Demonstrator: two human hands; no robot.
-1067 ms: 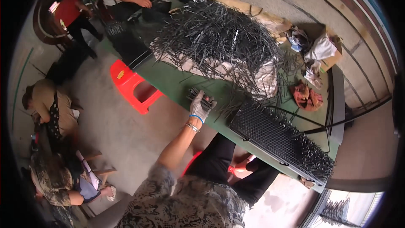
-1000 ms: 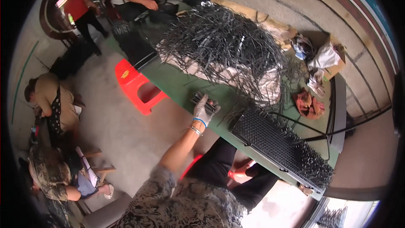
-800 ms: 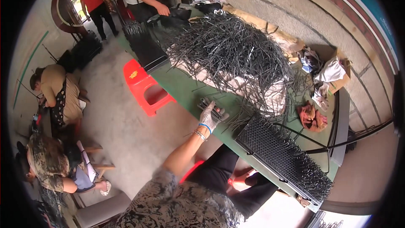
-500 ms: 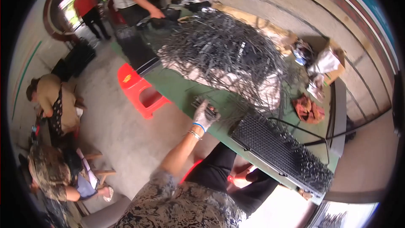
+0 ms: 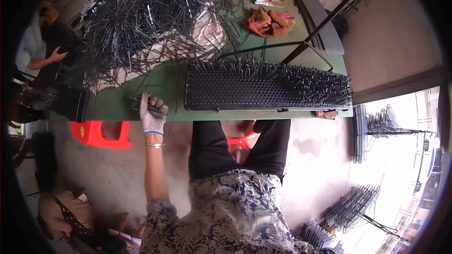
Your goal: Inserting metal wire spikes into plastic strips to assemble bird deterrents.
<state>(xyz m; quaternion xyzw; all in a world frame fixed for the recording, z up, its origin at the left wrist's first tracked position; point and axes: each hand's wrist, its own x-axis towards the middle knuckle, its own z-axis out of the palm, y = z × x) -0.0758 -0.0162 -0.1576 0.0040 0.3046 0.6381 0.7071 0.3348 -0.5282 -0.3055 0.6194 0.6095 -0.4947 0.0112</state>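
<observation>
My left hand point(image 5: 153, 114), in a pale knitted glove with bare fingertips showing, is closed around a small bundle of thin black strips point(image 5: 137, 100) at the front edge of the green table point(image 5: 169, 99). Beyond it a large tangled heap of black strips point(image 5: 127, 28) lies on a pale cloth point(image 5: 157, 55). To the right of the hand stands a long black tray point(image 5: 226, 95) with a grid of small holes. Many black pieces point(image 5: 315, 82) stick up along its far side and right end. My right hand is not in the picture.
A black bar frame point(image 5: 296, 56) rises behind the tray. An orange-red cloth point(image 5: 268, 22) lies farther back. A red plastic stool point(image 5: 101, 134) stands at the front left. Another person's hand point(image 5: 57, 55) shows at far left. Wire racks point(image 5: 353, 207) stand on the right.
The view has swung to the right, so tray and table edge now run level and wire racks come into sight. My left hand keeps its grip on the strips.
</observation>
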